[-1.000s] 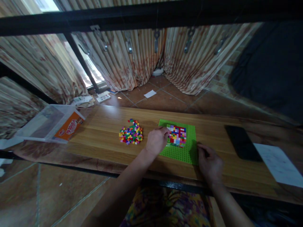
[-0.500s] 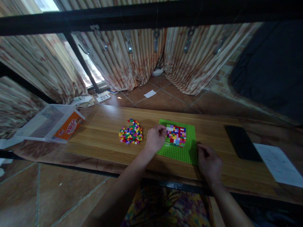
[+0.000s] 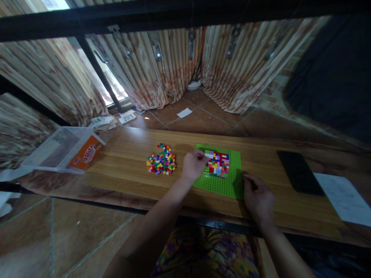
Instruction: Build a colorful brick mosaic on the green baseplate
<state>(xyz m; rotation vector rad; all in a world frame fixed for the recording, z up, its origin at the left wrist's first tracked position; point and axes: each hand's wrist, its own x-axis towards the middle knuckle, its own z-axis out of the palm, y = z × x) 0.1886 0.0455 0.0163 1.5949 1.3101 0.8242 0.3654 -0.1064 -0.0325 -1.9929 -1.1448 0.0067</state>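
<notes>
A green studded baseplate [image 3: 224, 190] lies on the wooden board, carrying a patch of small multicoloured toy bricks [image 3: 219, 165]. My left hand [image 3: 194, 166] reaches over the left side of the patch with thumb and forefinger pinched together. Whatever is between those fingertips is too small to make out. At the plate's right edge, my right hand [image 3: 259, 200] is closed, its curled fingers and thumb against the rim. Left of my left hand lies a loose pile of coloured bricks [image 3: 161, 161].
A clear plastic box [image 3: 55, 154] with an orange label stands at the far left. On the right are a black flat slab [image 3: 300, 172] and a white paper sheet [image 3: 344, 197]. A dark metal bar [image 3: 174, 23] with hanging hooks crosses above, before striped curtains [image 3: 139, 77].
My left hand has shifted slightly right, further over the brick patch. My right hand stays at the plate's edge. The whole view has shifted a little.
</notes>
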